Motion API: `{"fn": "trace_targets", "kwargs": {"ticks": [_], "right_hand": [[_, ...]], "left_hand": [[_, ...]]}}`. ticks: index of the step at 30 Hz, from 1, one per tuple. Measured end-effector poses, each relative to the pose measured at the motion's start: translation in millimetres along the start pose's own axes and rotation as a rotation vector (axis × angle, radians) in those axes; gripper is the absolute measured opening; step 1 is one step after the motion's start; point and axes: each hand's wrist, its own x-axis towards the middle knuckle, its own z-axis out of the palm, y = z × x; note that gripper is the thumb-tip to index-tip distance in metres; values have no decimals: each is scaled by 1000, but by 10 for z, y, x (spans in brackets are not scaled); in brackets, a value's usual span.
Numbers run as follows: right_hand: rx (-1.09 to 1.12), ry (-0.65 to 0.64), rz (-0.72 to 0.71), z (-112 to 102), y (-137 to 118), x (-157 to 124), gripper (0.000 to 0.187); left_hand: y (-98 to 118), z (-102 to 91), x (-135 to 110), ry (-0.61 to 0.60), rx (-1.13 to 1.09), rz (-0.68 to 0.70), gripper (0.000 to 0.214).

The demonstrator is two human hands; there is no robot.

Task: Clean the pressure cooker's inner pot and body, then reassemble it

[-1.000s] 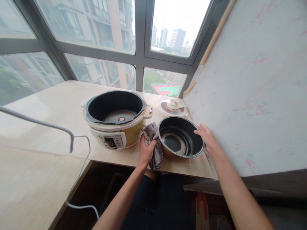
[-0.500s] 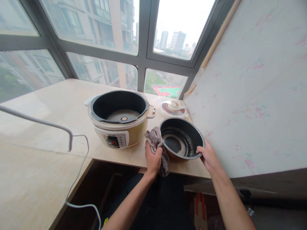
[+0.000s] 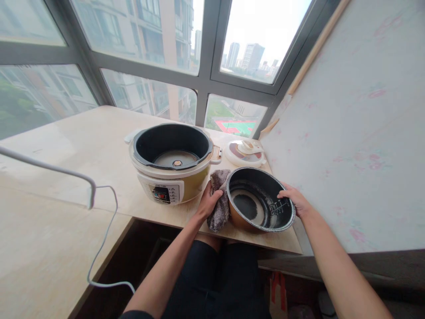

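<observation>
A dark inner pot point(image 3: 257, 204) with a bronze outside stands on the wooden counter point(image 3: 83, 146), tipped a little toward me. My right hand point(image 3: 295, 200) grips its right rim. My left hand point(image 3: 208, 203) is closed on a grey-brown cloth point(image 3: 219, 208) and presses it against the pot's left outer wall. To the left stands the cooker body point(image 3: 171, 166), yellow and white, open and without its pot.
The cooker's white lid point(image 3: 245, 152) lies behind the pot near the window. A white cable point(image 3: 102, 239) hangs off the counter's edge at the left. A pale wall panel point(image 3: 348, 124) closes the right side. Windows run along the back.
My right hand has slid along the pot's rim, down toward me and back to the right side, and the pot has tilted. The cloth hand has moved against the pot's left wall.
</observation>
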Motion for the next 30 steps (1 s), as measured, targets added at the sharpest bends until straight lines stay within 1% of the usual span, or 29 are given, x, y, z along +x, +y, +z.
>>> {"fn": "trace_targets", "kwargs": {"ticks": [2,5,7,9,10,11,12,15,17,19,21,26,30], "right_hand": [[15,79,-46,0,-18,94,60],[12,286,-144,-1,45,109,57],[-1,424,-198,36,164,-2,57],[13,493,-233,130,326,-200,59],[33,475,-262,197,412,-318,61],[62,427,-285,270,491,-435,60],[80,409,-300,345,559,-544,58],[154,494,-314,512,650,-752,48],[158,485,-303,534,617,-773,42],[136,423,-276,484,540,-732,40],[125,351,-246,392,455,-666,43],[116,161,-121,130,300,-462,61],[105,55,-10,-4,192,-242,77]], "left_hand": [[-28,14,8,6,-22,-21,54],[-85,63,-68,119,-1,-73,51],[-118,121,-180,202,-2,-77,49],[-136,208,-327,270,-30,-67,47],[-138,263,-406,303,-46,-64,47],[-136,323,-483,338,-59,-65,48],[-131,385,-552,374,-68,-64,49],[-108,530,-681,450,-60,-47,51],[-92,554,-678,452,-42,-37,52],[-76,515,-608,425,-30,-31,51],[-58,435,-494,391,-12,-18,49],[6,208,-203,313,69,16,43],[57,107,-36,221,140,-8,43]]}}
